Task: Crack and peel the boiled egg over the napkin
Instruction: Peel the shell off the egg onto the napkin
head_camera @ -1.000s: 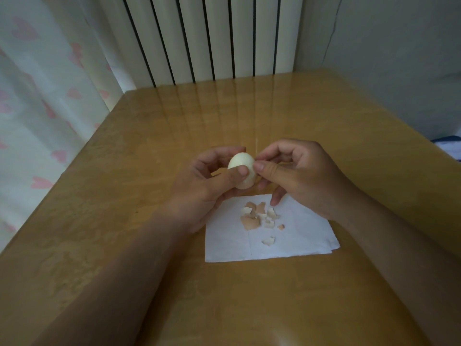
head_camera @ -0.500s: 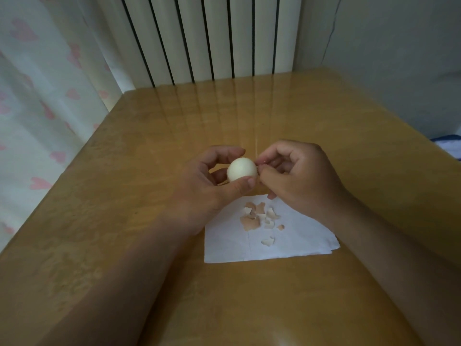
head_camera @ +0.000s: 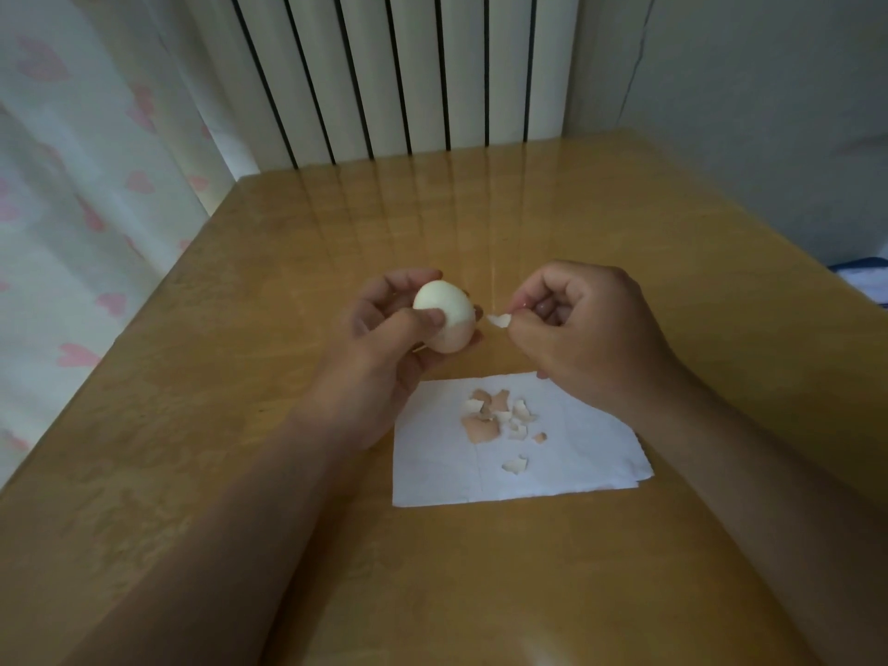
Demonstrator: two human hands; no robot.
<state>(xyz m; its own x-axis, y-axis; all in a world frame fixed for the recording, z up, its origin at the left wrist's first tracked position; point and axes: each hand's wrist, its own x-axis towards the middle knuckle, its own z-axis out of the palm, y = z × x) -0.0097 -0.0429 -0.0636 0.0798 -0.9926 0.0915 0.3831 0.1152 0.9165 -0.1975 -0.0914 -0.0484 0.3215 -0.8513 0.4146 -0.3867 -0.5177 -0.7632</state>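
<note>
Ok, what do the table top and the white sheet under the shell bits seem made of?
Table top: likely wood or veneer, glossy varnish; grain shows and the radiator reflects in it. White sheet: thin matte paper napkin; fold crease, layered corner.

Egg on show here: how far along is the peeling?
Well under way. Done: a pile of shell pieces lies on the napkin, and the top of the egg is bare white. In hand: the left hand holds the egg while the right hand pinches a shell flake beside it. Left: the egg's lower part looks pinkish, likely shell, and the flake must go on the napkin.
</note>
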